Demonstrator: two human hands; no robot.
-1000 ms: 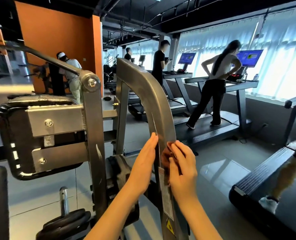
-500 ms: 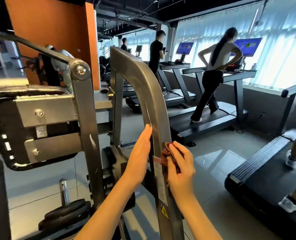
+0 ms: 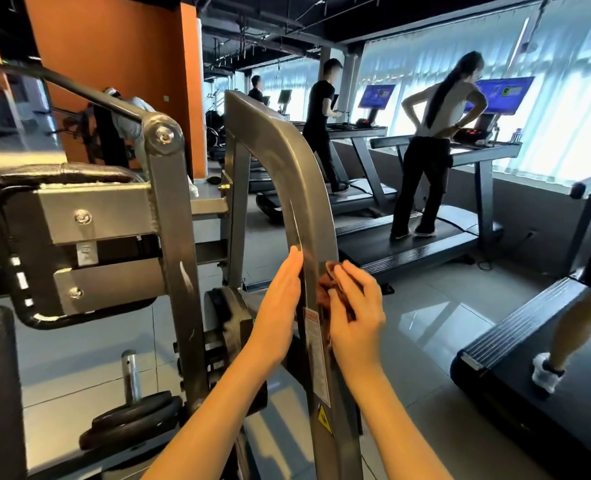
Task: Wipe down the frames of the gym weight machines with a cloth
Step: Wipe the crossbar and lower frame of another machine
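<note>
- The cloth (image 3: 324, 289) is a small reddish-brown wad, bunched and creased. It sits under the right hand (image 3: 356, 315), whose curled fingers grip it and press it against the right side of the frame (image 3: 289, 161).
- The left hand (image 3: 277, 306) lies flat on the frame's left edge, fingers straight and together.
- The frame is a grey metal beam with a dull sheen. It rises between the hands and curves left above them.
- A white label (image 3: 316, 355) runs down the beam just below the hands, with a yellow warning sticker (image 3: 324, 419) lower still.
- Black weight plates (image 3: 131, 419) sit low to the left of the left hand.
- Glossy grey floor tiles (image 3: 436, 317) spread to the right of the right hand.
- Beyond the hands, people stand on treadmills (image 3: 408, 245) along bright curtained windows (image 3: 564, 98).
- An orange wall (image 3: 114, 64) stands up and to the left.
</note>
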